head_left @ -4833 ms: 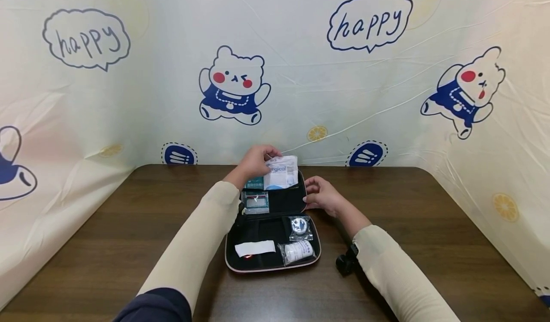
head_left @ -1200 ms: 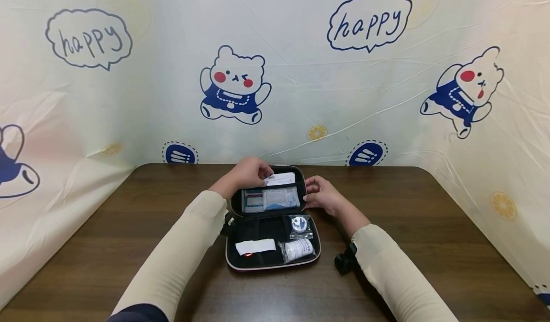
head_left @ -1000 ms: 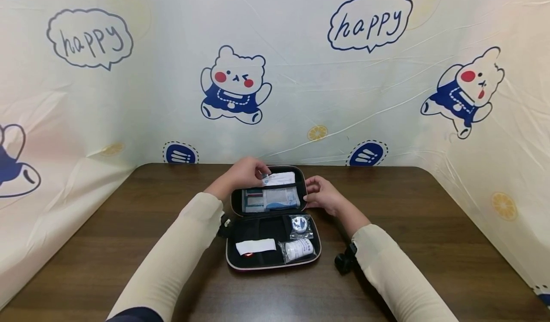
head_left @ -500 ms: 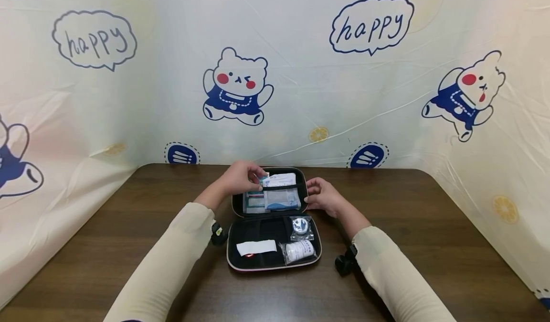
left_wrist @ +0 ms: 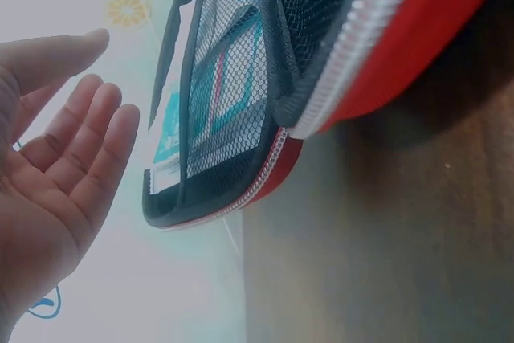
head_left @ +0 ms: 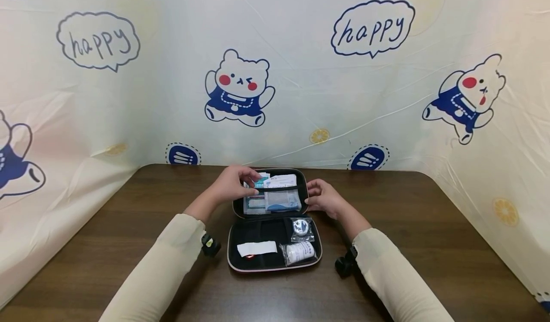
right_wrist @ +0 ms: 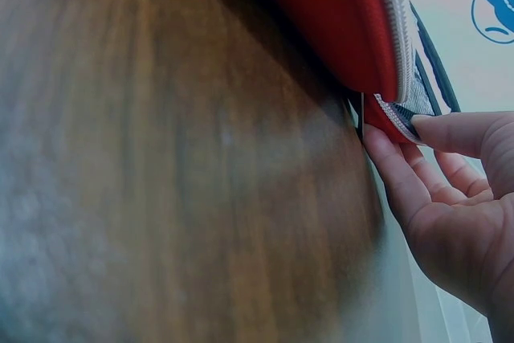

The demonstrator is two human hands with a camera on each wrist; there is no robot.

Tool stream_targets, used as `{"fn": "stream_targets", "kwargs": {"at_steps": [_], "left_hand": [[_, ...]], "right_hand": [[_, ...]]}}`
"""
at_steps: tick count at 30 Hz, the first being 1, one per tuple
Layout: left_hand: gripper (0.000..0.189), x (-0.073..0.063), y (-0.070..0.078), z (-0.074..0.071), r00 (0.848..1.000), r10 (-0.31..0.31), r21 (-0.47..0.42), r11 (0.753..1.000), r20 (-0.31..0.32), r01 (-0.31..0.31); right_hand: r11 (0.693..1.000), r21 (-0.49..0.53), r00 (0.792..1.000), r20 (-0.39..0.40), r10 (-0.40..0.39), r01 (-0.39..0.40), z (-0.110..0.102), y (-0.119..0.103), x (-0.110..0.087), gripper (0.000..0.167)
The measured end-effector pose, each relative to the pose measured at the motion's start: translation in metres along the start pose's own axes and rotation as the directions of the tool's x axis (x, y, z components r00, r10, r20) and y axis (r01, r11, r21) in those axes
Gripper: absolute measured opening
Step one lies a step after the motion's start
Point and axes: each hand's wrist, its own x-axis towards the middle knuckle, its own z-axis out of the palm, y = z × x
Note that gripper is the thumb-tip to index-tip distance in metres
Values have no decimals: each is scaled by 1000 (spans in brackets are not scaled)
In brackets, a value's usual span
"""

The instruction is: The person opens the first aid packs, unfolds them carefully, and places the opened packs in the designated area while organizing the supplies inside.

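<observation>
A zip case [head_left: 273, 227], black inside and red outside, lies unfolded on the table. In its far half a mesh pocket [left_wrist: 229, 78] holds flat packets. A white printed packet [head_left: 280, 181] and a teal-and-white packet [head_left: 262, 180] stick up above the pocket's band. My left hand [head_left: 232, 184] is at the far half's left side; in the left wrist view its fingers are extended and apart from the case, with nothing in them. My right hand [head_left: 327, 199] pinches the far half's right edge, thumb inside and fingers against the red shell [right_wrist: 379, 122].
In the near half lie a round item in clear wrap [head_left: 301, 227], a wrapped white roll [head_left: 300, 252] and a white strip [head_left: 257, 249] over something small and red. A printed curtain [head_left: 292, 73] hangs behind the brown table [head_left: 408, 226].
The white packet, held above the far half at first, now sits in the mesh pocket. My left hand has let go and moved left and nearer. My right hand has stayed at the edge.
</observation>
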Motion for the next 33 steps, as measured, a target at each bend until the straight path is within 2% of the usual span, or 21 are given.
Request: {"fn": "stream_targets", "kwargs": {"at_steps": [5, 12, 17, 25, 33], "left_hand": [[34, -11, 1, -1, 1000, -1, 8, 1000, -13, 1], [35, -28, 2, -2, 1000, 23, -22, 999, -16, -23], [34, -40, 1, -1, 1000, 8, -38, 999, -4, -8], [32, -61, 3, 1, 996, -9, -98, 995, 93, 18], [31, -78, 5, 4, 977, 11, -117, 993, 213, 14]], "right_hand": [[1000, 2, 1000, 5, 0, 0, 0, -1, -1, 48], [1000, 8, 1000, -1, 15, -15, 0, -2, -1, 48], [1000, 13, 1000, -5, 19, -19, 0, -1, -1, 48], [1000, 10, 1000, 3, 7, -7, 0, 0, 0, 48], [1000, 8, 1000, 1, 16, -16, 0, -1, -1, 49]]}}
